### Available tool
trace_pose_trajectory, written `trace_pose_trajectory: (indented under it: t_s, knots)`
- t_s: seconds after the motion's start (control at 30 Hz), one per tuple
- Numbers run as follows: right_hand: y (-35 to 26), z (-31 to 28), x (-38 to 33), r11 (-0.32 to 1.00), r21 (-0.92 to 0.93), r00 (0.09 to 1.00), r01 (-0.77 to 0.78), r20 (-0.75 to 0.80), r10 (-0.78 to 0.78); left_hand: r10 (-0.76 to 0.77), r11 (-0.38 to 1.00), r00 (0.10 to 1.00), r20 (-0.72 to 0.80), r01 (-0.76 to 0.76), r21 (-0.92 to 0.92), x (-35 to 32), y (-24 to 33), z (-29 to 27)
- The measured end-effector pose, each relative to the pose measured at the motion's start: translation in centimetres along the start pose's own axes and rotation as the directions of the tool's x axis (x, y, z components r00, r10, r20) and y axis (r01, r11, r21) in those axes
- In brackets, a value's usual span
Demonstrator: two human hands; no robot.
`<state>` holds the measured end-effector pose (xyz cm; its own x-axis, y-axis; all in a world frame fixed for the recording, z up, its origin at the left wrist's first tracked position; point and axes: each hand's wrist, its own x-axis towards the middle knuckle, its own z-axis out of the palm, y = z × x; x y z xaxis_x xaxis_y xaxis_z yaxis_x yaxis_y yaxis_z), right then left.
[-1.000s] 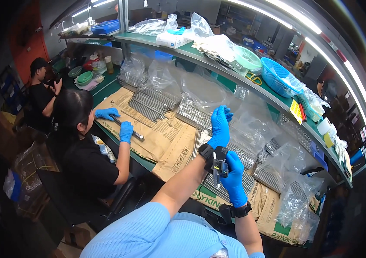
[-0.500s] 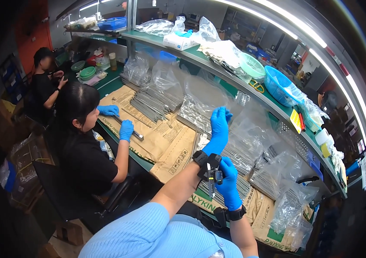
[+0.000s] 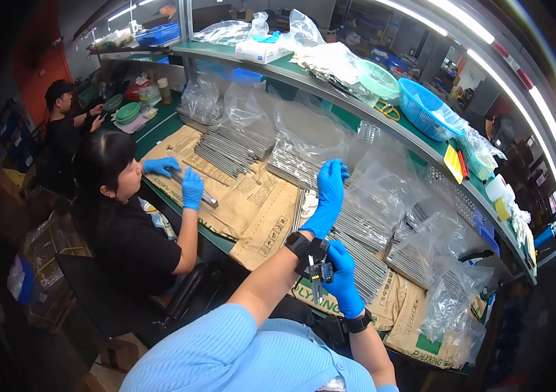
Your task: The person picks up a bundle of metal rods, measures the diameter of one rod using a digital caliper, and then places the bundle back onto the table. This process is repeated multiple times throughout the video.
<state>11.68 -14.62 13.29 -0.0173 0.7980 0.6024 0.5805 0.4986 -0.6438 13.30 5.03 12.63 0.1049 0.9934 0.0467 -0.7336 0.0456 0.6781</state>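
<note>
Co-worker's gloved hand [image 3: 192, 187], far left of the person's own, rests on a metal rod [image 3: 190, 186] on brown paper [image 3: 252, 196]. Left hand [image 3: 327, 196], blue-gloved, raised, fingers extended, released, holding nothing. Just below it, right hand [image 3: 342, 279] pinches the wrist device [image 3: 317, 273] strapped on the left wrist. Bagged metal rods [image 3: 356, 251] lie beyond.

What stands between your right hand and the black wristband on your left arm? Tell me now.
Nothing visible does. The right hand already rests against the black wristband, its fingers at a small dark gadget by the strap. The left hand is raised above the bagged metal rods.
</note>
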Motion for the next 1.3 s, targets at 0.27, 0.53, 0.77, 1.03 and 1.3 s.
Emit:
trace_pose_trajectory:
  t_s: [0.27,0.53,0.77,1.03,1.3]
  knots:
    - [2.4,-1.0,-1.5,0.992,-0.026,0.992,-0.123,0.04,0.124,-0.173,0.98,0.983,0.058,0.166,0.114,0.4,-2.3,-2.2]
    - [7.3,-7.6,-8.5,0.915,-0.132,0.912,-0.381,-0.218,0.348,-0.383,0.751,0.923,0.044,0.283,0.597,5.3,-7.2,-17.3]
    - [10.3,-11.2,-16.6,0.701,0.001,0.653,-0.713,-0.362,0.665,-0.336,-0.041,0.937,-0.099,0.09,0.995,6.7,-12.0,-23.8]
    - [11.4,-13.4,-17.6,0.479,0.163,0.408,-0.862,-0.338,0.848,0.004,-0.555,0.996,-0.092,0.079,0.828,2.2,-19.4,-21.7]
    - [13.7,-12.5,-17.0,0.496,0.277,0.406,-0.823,-0.324,0.854,-0.021,-0.465,0.996,-0.089,0.069,0.883,2.8,-19.2,-25.0]
